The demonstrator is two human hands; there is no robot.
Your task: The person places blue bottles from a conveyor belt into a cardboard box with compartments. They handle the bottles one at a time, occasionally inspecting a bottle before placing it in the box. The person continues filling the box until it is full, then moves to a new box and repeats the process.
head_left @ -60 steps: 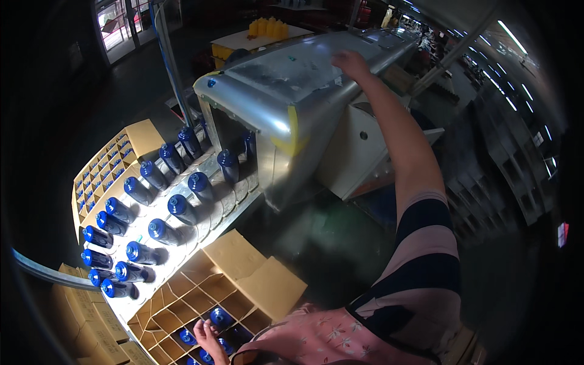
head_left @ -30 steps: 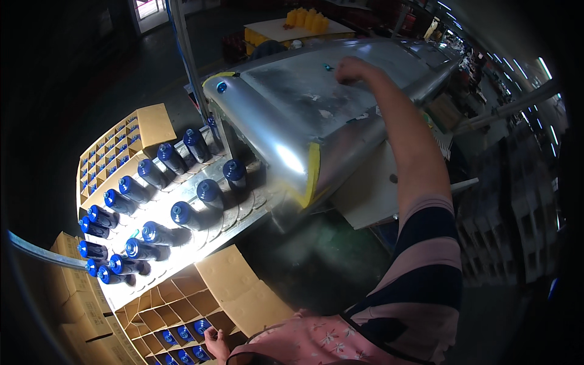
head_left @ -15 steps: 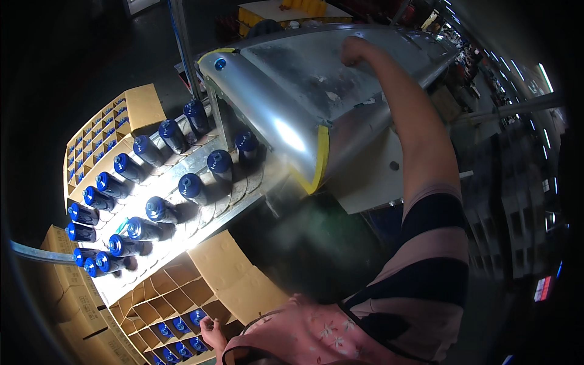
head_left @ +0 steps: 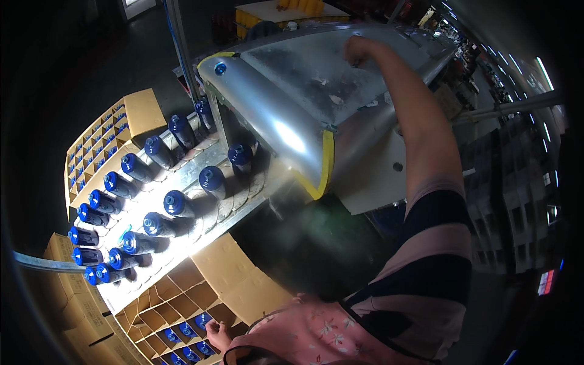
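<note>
My right arm reaches far forward, and my right hand [head_left: 360, 51] rests curled on top of a silver metal hood [head_left: 286, 106]; whatever its fingers may hold is hidden. At the lower left, my left hand [head_left: 218, 334], fingers curled in, is over the edge of a divided cardboard box [head_left: 176, 283]. Beside it, a blue bottle [head_left: 203, 320] stands in one of the box's compartments; I cannot tell whether the hand touches it or holds anything. More blue bottles [head_left: 212, 179] with narrow tips stand in two rows on a brightly lit conveyor [head_left: 210, 228].
Behind the conveyor, another divided carton [head_left: 94, 149] holds many blue-topped bottles. Yellow tape [head_left: 327, 161] edges the hood's opening. A metal post [head_left: 179, 55] rises behind the far bottle row, and a curved metal rail [head_left: 45, 263] comes in at the left. Stacked cartons [head_left: 67, 292] stand lower left.
Along the conveyor, the near row of bottles has shifted left and toward me; the far row has shifted right, toward the hood. Both hands stay in nearly the same places.
</note>
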